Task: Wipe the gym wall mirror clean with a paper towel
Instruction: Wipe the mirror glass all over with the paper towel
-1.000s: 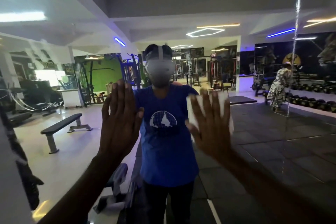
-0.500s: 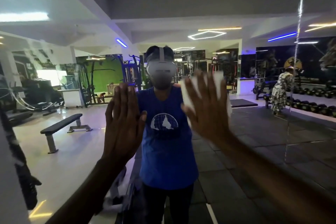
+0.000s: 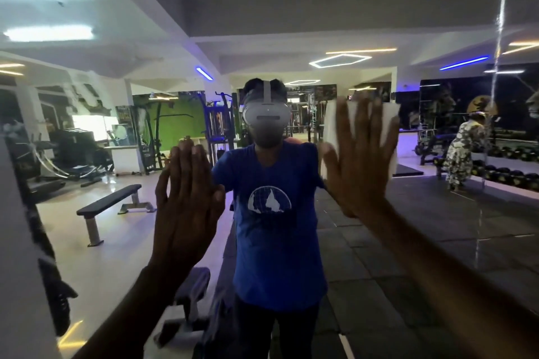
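Now our right fingers (image 3: 364, 125) are spread straight, pinning the paper towel (image 3: 331, 128) flat against the mirror (image 3: 291, 9); its white edges show above and on both sides of the right hand (image 3: 358, 166). Our left hand (image 3: 186, 198) lies open and flat, apparently braced on the glass, holding nothing. Glass not yet covered lies above and to the right of the towel, so the right hand is the nearer one. Streaks probably remain there, though blur hides them.
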Demonstrator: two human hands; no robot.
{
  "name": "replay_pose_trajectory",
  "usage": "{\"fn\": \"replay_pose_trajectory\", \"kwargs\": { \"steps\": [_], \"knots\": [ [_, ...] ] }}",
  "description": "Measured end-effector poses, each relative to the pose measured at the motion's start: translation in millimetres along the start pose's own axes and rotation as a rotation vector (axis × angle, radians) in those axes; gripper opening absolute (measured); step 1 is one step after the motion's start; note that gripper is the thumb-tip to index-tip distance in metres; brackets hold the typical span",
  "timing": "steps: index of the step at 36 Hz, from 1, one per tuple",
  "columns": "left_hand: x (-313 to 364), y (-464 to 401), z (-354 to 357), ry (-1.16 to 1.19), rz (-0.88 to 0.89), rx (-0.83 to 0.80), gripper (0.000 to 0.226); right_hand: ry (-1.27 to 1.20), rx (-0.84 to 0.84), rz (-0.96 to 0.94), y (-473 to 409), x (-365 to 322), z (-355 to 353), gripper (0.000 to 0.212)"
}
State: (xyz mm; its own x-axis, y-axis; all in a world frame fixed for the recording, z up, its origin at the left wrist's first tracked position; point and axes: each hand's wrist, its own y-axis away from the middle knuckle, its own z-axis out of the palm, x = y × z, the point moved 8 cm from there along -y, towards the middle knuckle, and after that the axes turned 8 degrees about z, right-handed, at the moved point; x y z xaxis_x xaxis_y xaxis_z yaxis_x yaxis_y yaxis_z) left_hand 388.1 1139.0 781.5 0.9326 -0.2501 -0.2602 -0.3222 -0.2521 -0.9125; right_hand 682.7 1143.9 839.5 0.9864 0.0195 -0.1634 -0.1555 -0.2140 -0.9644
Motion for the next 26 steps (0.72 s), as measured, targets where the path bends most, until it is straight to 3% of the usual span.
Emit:
{"fn": "replay_pose_trajectory", "kwargs": {
  "steps": [2, 4, 7, 9, 12, 14, 17, 19, 21, 23, 26],
  "knots": [
    [-14, 4, -2, -0.017, -0.011, 0.009, 0.071, -0.030, 0.081, 0.226, -30, -8, -13, 0.076],
    [-23, 8, -4, 0.021, -0.016, 0.041, 0.070, -0.044, 0.089, 0.244, -15, -50, -15, 0.077],
    [-30, 12, -4, 0.038, 0.010, 0.047, 0.068, -0.080, -0.129, -0.177, 60, -136, 12, 0.075],
    [-34, 13, -2, 0.017, 0.041, 0.033, 0.069, -0.060, -0.243, -0.454, 93, -155, 24, 0.075],
    [-36, 14, -4, 0.018, 0.055, 0.035, 0.070, -0.028, -0.162, -0.590, 69, -120, 14, 0.073],
    [-35, 14, -4, 0.045, 0.044, 0.034, 0.071, 0.015, -0.078, -0.448, 31, -65, 2, 0.071],
    [-35, 13, -6, 0.037, 0.036, 0.045, 0.073, 0.072, -0.013, -0.050, -3, 23, -8, 0.071],
    [-33, 13, -6, 0.035, 0.037, 0.057, 0.074, 0.029, 0.046, 0.250, 4, 38, -12, 0.071],
    [-32, 13, -5, 0.052, 0.023, 0.061, 0.076, 0.025, 0.076, 0.450, 29, 4, -12, 0.075],
    [-33, 13, -5, 0.061, 0.011, 0.069, 0.076, -0.034, 0.005, 0.292, 59, -64, 2, 0.077],
    [-33, 13, -6, 0.028, 0.047, 0.071, 0.077, -0.083, -0.112, -0.205, 95, -131, 18, 0.081]
  ]
}}
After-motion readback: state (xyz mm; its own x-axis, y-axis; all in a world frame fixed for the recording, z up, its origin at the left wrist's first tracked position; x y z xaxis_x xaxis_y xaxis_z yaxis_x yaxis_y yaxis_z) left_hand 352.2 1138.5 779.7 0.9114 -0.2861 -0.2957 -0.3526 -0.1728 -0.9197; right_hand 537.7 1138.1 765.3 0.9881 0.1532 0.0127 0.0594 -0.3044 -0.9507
